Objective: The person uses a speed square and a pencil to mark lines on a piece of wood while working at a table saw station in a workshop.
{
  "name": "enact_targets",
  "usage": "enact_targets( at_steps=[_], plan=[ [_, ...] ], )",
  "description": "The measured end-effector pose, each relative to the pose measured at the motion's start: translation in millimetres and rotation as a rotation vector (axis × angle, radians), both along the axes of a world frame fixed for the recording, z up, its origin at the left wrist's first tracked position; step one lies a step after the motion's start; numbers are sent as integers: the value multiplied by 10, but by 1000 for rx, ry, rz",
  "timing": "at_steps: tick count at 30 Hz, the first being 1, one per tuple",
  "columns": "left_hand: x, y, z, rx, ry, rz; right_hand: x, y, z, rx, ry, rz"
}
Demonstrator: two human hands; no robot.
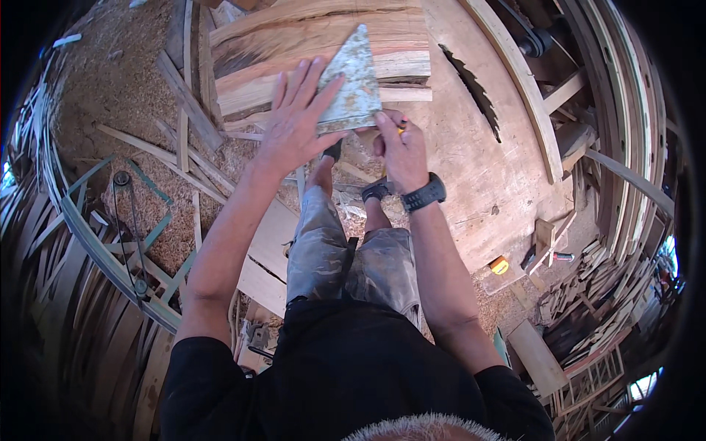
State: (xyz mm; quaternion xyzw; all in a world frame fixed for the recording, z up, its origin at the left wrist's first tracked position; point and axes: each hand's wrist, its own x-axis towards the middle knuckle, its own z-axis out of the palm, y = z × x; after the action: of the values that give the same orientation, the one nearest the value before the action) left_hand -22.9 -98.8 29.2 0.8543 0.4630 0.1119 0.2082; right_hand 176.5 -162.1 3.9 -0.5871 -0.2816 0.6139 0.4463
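My left hand [298,121] lies flat with fingers spread over a mottled grey-white triangular square [351,81]. The square rests on stacked boards [294,44] of reddish, streaked wood, its point toward the far side. At the square's near right corner is my right hand [402,151], fingers pinched around a thin pencil [402,126], of which bits of yellow and red show. A dark watch [424,194] is on that wrist. The pencil's tip is hidden by the fingers.
A toothed saw blade [474,95] stands up through the plywood table [471,176], right of the boards. A long curved board [518,81] edges it. A yellow tape measure [499,264] lies lower right. Sawdust, loose strips and a belt on pulleys [131,228] are at left.
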Motion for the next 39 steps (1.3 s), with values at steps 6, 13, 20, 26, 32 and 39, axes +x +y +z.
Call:
enact_targets(
  at_steps=[6, 13, 20, 26, 32, 39],
  plan=[
    [462, 253, -85, 43, 1, -121, 465, 108, 49, -33, -42, -74],
    [508, 292, -83, 64, 0, -143, 360, 79, 6, -86, 121, -255],
    [451, 303, -62, 10, -34, -151, 218, 91, 5, -155, 211, -407],
    [442, 285, -53, 10, -74, -123, 241, 80, -31, -144, 229, -405],
    [240, 219, -82, 8, -50, -74, 189, 100, -88, -108, 244, -446],
    [275, 211, -38, 10, -21, -6, 220, 113, -20, -138, 212, -417]
  ],
)
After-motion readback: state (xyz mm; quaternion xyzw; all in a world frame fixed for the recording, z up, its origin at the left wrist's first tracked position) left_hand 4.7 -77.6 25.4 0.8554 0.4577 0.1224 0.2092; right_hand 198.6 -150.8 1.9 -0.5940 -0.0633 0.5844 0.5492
